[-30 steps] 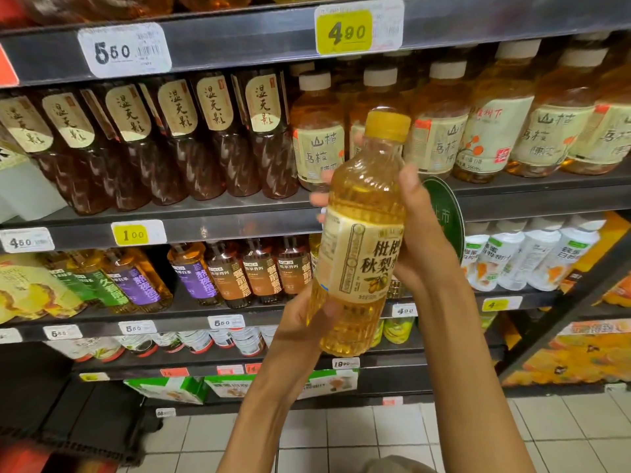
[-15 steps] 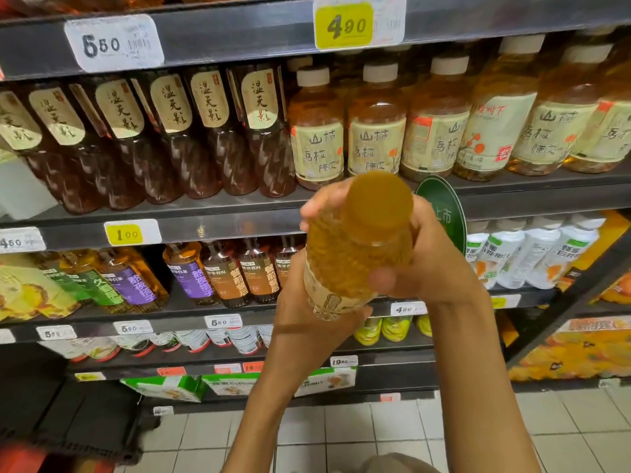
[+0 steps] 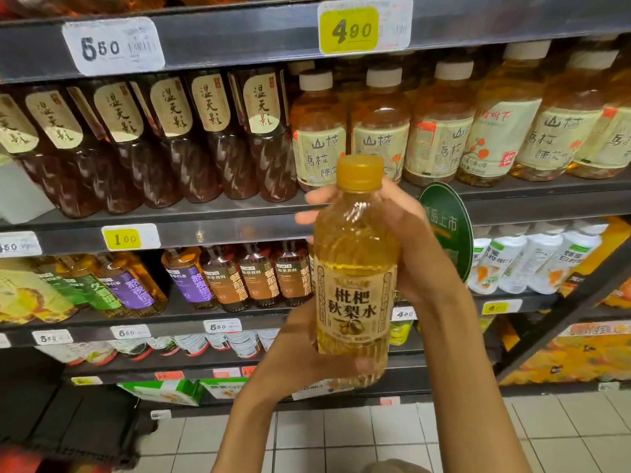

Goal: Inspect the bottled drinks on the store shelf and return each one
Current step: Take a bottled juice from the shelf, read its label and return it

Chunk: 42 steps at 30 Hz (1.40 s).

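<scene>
- Upright again after tipping cap-first toward the camera, the yellow bottle (image 3: 355,268) shows its label
- Left hand (image 3: 307,353) cups its base; right hand (image 3: 409,240) wraps its upper body
- Behind both hands stands the shelf (image 3: 222,230)

Price tags noted at three levels: a white tag marked 650 (image 3: 112,46) upper left, a yellow tag marked 490 (image 3: 350,29) to its right on the same level, a yellow tag marked 100 (image 3: 123,237) one level down, and a row of small white tags (image 3: 222,326) lower still, several reading 650. A round green sign (image 3: 447,230) with pale characters stands out right of centre, its left part hidden. Green-and-white cartons (image 3: 164,390) lie at the lowest level, an orange-yellow printed display (image 3: 573,356) stands at the right, and the floor (image 3: 341,438) is pale square tile.
</scene>
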Each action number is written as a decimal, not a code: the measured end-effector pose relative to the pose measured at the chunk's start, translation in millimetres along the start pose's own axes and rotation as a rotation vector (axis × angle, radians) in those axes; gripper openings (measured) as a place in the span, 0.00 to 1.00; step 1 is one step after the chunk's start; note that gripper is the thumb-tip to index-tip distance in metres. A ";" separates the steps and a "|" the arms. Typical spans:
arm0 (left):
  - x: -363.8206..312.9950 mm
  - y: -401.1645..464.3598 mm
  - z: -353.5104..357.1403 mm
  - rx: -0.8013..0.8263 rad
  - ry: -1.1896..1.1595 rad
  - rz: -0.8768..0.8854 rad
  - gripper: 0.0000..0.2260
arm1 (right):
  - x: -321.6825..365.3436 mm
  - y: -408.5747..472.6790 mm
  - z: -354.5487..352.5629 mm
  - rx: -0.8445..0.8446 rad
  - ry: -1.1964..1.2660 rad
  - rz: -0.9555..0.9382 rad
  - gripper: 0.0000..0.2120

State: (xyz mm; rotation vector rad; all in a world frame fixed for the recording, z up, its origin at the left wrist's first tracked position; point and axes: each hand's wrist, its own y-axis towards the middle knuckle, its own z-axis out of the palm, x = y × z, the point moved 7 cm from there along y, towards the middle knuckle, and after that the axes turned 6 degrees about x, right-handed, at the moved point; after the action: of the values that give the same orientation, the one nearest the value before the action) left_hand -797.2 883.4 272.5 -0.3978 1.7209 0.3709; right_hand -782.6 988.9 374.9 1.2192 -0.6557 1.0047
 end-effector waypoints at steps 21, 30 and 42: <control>15.4 5.1 19.8 0.106 -0.839 -0.204 0.29 | -34.1 1.3 -32.2 -0.365 0.160 0.152 0.17; 11.1 14.6 2.4 -0.145 -0.495 -0.162 0.22 | -25.0 -5.3 -41.5 -0.479 -0.128 0.188 0.23; 17.5 13.4 8.7 -0.034 -0.508 -0.239 0.26 | -30.0 3.3 -36.6 -0.302 0.221 0.146 0.18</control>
State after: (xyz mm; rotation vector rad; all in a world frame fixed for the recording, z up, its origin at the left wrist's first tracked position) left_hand -798.8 898.2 254.1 -0.4815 1.1599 0.2952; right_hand -802.3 1016.1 341.4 0.7931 -0.6993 1.0988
